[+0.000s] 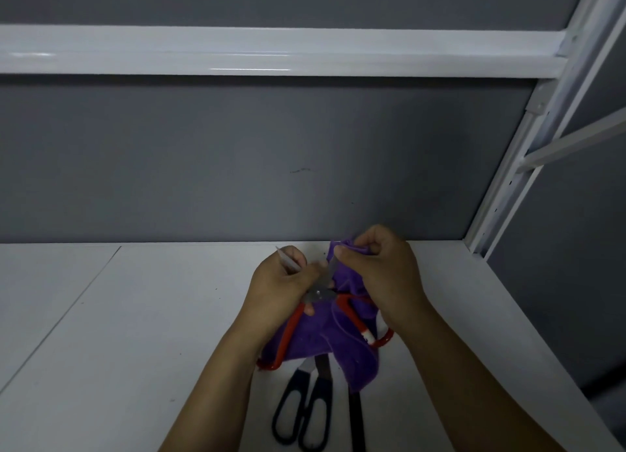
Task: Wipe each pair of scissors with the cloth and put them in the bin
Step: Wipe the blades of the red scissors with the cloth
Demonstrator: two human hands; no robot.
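The left hand (281, 282) and right hand (382, 272) are bare. The left forearm (216, 384) and right forearm (467, 384) are bare as well.

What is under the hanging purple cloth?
Black-handled scissors lie on the table below the cloth: handles visible, blade tips covered. A dark strip beside them cannot be identified.

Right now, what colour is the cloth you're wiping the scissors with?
The cloth is purple; the head view shows it best.
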